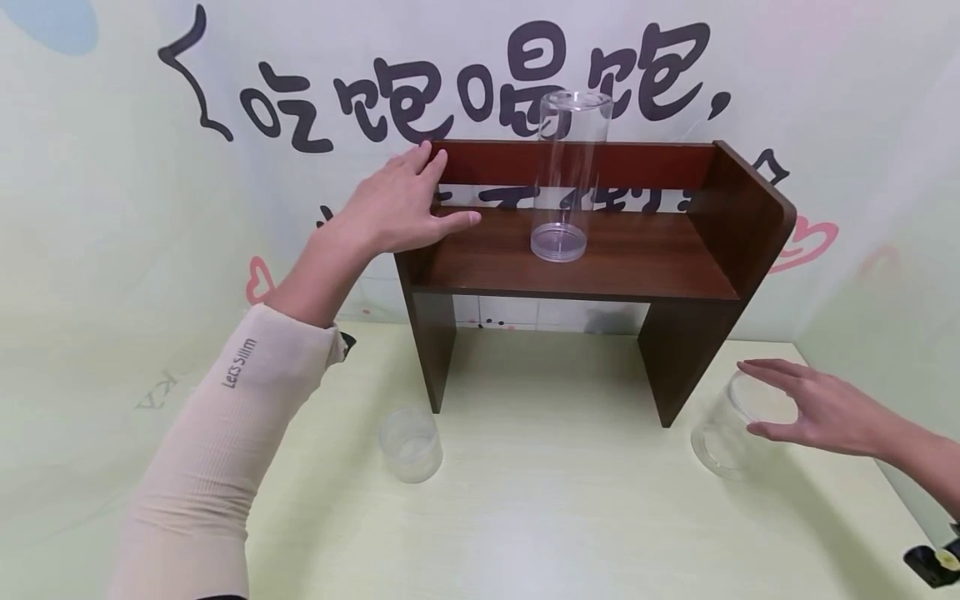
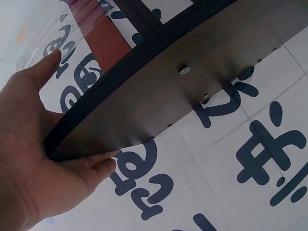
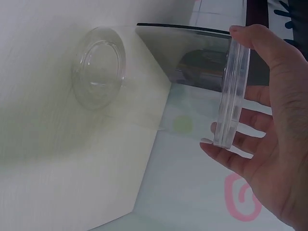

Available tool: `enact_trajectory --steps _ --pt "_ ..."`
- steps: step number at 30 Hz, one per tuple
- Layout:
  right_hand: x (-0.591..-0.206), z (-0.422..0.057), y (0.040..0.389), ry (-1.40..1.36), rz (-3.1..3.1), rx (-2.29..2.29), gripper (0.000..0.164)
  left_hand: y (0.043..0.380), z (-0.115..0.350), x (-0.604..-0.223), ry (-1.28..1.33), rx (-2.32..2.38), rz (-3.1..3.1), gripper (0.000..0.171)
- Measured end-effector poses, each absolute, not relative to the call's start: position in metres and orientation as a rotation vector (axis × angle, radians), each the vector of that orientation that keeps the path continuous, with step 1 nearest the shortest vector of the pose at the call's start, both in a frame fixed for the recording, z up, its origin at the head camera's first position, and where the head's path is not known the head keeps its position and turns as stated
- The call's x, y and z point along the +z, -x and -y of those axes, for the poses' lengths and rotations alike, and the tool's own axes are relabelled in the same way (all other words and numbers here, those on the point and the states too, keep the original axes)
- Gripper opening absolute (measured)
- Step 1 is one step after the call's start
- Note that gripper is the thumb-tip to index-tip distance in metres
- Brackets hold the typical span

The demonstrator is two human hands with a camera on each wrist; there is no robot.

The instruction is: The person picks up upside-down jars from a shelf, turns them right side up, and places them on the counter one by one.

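A dark brown wooden desk shelf [image 1: 480, 258] stands at the back of the table. My left hand [image 1: 397, 200] is at the top of its left side panel [image 2: 159, 82]. In the left wrist view the fingers lie along the panel's outer face, and the thumb sticks out on the other side, away from the wood. At the right, my right hand [image 1: 825, 408] holds a clear round jar [image 1: 708, 442] by its top rim [image 3: 231, 96], thumb on one side and fingers round the other. The jar's round base [image 3: 98, 67] is over the pale tabletop.
A tall clear cylinder [image 1: 570, 192] stands upright on the shelf board. A short clear cup [image 1: 411, 446] is on the table [image 1: 525, 517], in front of the shelf's left leg. Behind the shelf hangs a white printed backdrop [image 1: 480, 50] with black characters.
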State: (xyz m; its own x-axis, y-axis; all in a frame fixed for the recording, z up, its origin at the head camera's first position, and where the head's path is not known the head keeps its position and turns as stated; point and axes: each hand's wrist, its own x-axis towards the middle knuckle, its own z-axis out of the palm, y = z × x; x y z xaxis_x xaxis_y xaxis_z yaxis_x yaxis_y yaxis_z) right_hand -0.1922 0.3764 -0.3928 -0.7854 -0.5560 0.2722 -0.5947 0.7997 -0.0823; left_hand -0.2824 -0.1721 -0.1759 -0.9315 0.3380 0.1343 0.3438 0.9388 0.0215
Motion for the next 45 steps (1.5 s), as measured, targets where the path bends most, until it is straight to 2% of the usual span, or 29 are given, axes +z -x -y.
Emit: enact_trajectory --steps 13,30,41,45 --pt "-0.372 -0.383 0.19 -0.779 2.763 0.262 0.093 0.281 0.172 -0.176 0.532 -0.057 2.96 0.103" --pt "-0.305 -0.37 0.176 -0.436 2.553 0.543 0.084 0.28 0.171 -0.175 0.546 -0.043 2.958 0.101" --pt "-0.275 -0.349 0.179 -0.481 2.334 0.608 0.079 0.28 0.171 -0.175 0.559 -0.046 2.954 0.1" --pt "-0.264 -0.338 0.18 -0.52 2.259 0.6 0.088 0.28 0.173 -0.175 0.555 -0.048 2.958 0.101"
